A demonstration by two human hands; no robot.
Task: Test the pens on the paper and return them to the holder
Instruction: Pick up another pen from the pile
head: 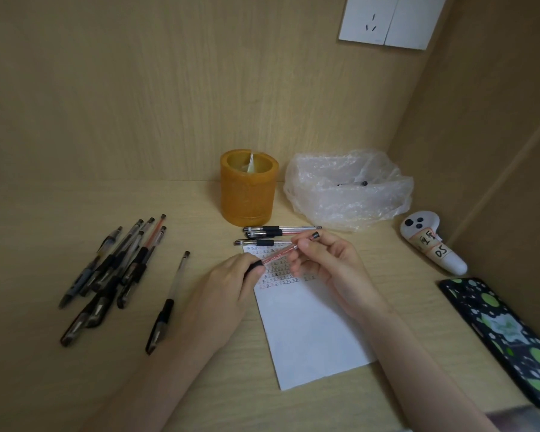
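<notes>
- The red pen (278, 255) was held in the air between both hands, just above the written upper part of the paper (309, 332), and did not touch the sheet.
- Its long axis ran from lower left to upper right. The black end sat in the left hand (228, 285) and the far, clear end in the right hand (328, 260).
- The left fingers (252, 265) were curled round the black end and hid the tip, so I could not tell whether a cap was on.
- The right thumb and forefinger pinched the far end of the barrel, with the other right fingers loosely bent beneath it.
- Both forearms came in from the near edge of the surface (200, 385) and met over the paper. The left wrist lay low and the right was raised a little.
- The holder (248, 194) stood upright beyond the hands, up and slightly left of the pen. The left hand was the nearer to it, though by little.
- Judging from this, the pen's tip end pointed away from the holder, so dropping it in would call for lifting and swinging it toward upright.
- A heap of pens (116, 269) lay well to the left, and three more (278, 233) lay between the holder and the paper.
</notes>
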